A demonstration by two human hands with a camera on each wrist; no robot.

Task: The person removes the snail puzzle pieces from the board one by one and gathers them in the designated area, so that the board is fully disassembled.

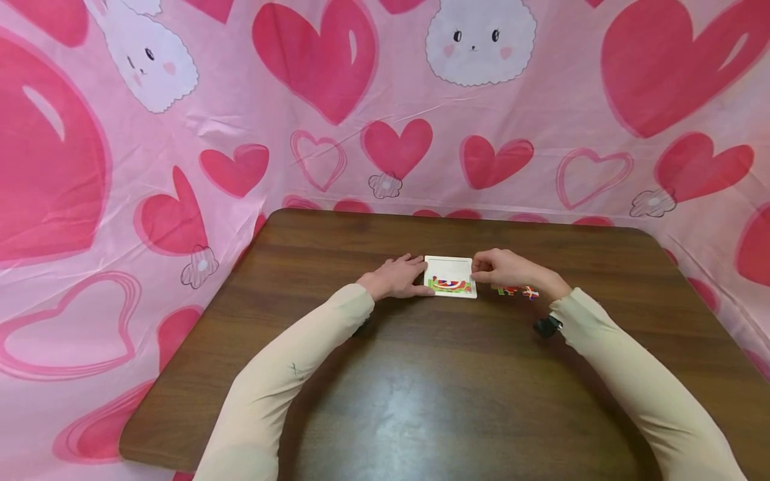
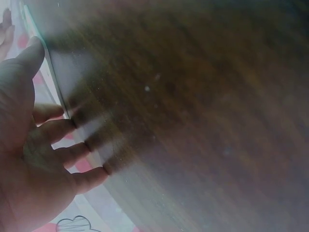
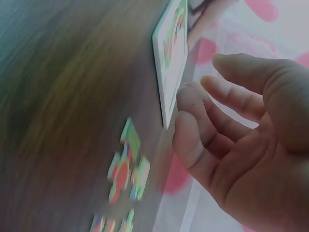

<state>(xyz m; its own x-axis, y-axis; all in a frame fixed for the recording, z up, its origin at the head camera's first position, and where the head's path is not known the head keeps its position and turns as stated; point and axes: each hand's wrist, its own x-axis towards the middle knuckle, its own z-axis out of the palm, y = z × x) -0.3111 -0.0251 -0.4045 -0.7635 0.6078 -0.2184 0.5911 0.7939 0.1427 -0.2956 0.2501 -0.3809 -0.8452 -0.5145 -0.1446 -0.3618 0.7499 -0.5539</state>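
The dark tabletop (image 1: 373, 401) runs broad toward six o'clock from the white puzzle tray (image 1: 448, 268); its far edge sits closer, at twelve. At the tray's nine o'clock, the left hand (image 1: 398, 276), fingers spread, touches its rim. The right hand (image 1: 508, 268), loosely curled, thumb off the fingertips, is just beside three. Loose puzzle pieces (image 1: 531, 293) lie around four.

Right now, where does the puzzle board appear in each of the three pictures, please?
Head: the puzzle board is slightly right of and below centre, between the left hand and right hand.
Left wrist: upper left, only an edge of the puzzle board.
Right wrist: top, slightly right of centre, the puzzle board seen slantwise.
Shared landmark: the brown table.
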